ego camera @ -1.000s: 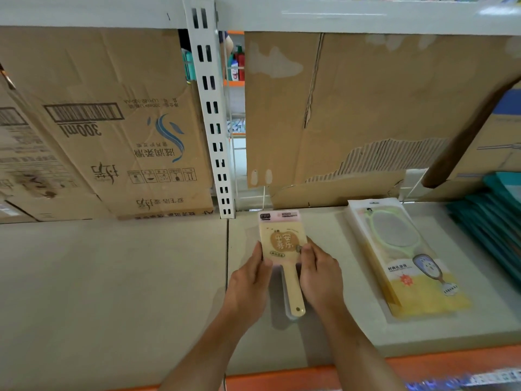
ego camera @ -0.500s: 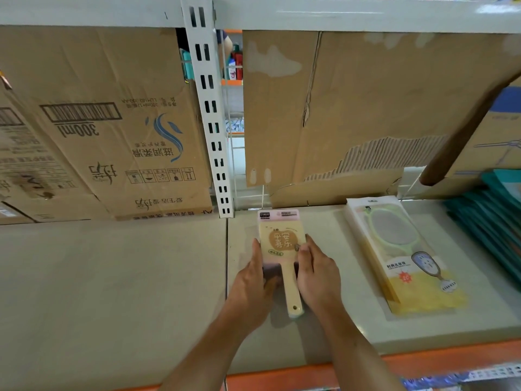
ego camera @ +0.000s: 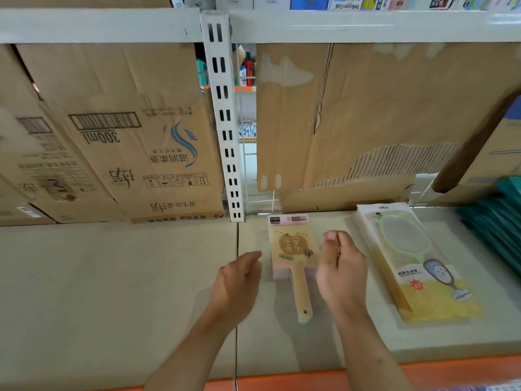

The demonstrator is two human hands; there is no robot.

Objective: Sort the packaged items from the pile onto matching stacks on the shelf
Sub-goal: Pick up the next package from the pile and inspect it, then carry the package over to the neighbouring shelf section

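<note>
Packaged wooden paddle (ego camera: 290, 249): flat on shelf (ego camera: 112, 277), handle toward 6 o'clock; left hand (ego camera: 239, 277) at its 9, right hand (ego camera: 341, 269) at its 3, fingers loosely curled, holding nothing; risk: a wrist clipping the handle skews it.

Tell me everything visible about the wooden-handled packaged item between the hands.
The wooden-handled packaged item lies flat on the shelf, handle toward the person. Its square head carries a yellow card with an orange printed circle under a pink header; the pale handle has a hole near its end. The left hand and right hand flank it, neither gripping.
</note>
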